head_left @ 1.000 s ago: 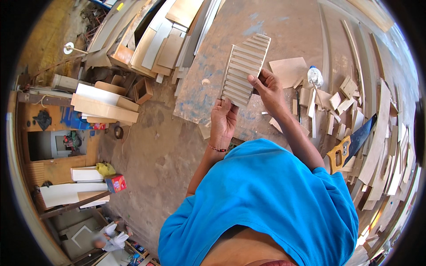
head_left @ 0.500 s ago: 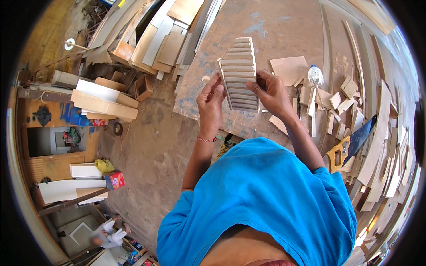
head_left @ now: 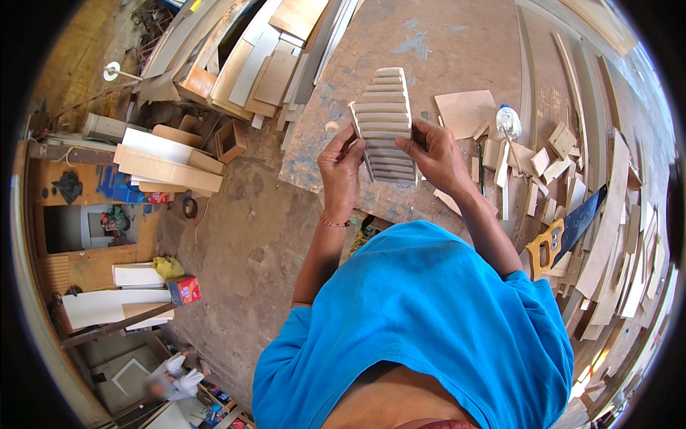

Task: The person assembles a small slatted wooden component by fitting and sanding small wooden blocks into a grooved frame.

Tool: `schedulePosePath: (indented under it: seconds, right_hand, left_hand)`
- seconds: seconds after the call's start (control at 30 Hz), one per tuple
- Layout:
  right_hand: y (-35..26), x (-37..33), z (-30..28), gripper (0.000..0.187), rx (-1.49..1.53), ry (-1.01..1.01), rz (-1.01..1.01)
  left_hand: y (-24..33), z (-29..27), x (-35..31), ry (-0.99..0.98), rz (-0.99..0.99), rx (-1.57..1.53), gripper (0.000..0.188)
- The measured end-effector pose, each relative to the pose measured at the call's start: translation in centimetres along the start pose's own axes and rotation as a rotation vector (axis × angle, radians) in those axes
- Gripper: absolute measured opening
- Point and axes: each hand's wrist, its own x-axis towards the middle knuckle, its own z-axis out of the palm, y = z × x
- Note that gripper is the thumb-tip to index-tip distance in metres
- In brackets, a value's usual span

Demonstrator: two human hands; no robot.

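Between my two hands is a small pale slatted wooden panel [head_left: 384, 123], louvred like a shutter, with one slanted upper corner. My left hand [head_left: 341, 166] pinches its left edge between thumb and fingers. On the opposite edge, my right hand [head_left: 436, 151] grips with the thumb on the slats and the fingers behind, partly hidden. The panel is held up above the brown worktable [head_left: 471, 43], tilted toward me.
Right of my hands lie a flat wooden square [head_left: 465, 114], a clear plastic bottle [head_left: 508, 121] and several wood offcuts [head_left: 561, 141]. A handsaw [head_left: 564, 232] rests among long strips. Stacked boards [head_left: 275, 75] stand left of the table; a person [head_left: 175, 379] is at the lower left.
The slatted panel has dropped slightly toward me and tilted a little. My left hand has shifted slightly, its fingers closer round the edge; both hands keep hold.
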Motion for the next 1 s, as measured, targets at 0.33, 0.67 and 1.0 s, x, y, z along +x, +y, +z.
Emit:
schedulePosePath:
  seconds: [0.33, 0.67, 1.0]
  right_hand:
    - [-2.4, -1.6, -1.6, 0.029, 0.241, -0.166, 0.092]
    - [-3.4, -2.5, -2.6, 0.033, 0.29, -0.248, 0.07]
    - [-3.4, -2.6, -2.4, 0.034, 0.323, -0.238, 0.05]
  left_hand:
    - [3.4, 0.8, -1.1, -0.099, 0.125, 0.19, 0.03]
    - [6.8, 1.9, -1.1, -0.288, 0.401, 0.409, 0.033]
    - [7.5, 1.7, -0.7, -0.296, 0.372, 0.515, 0.023]
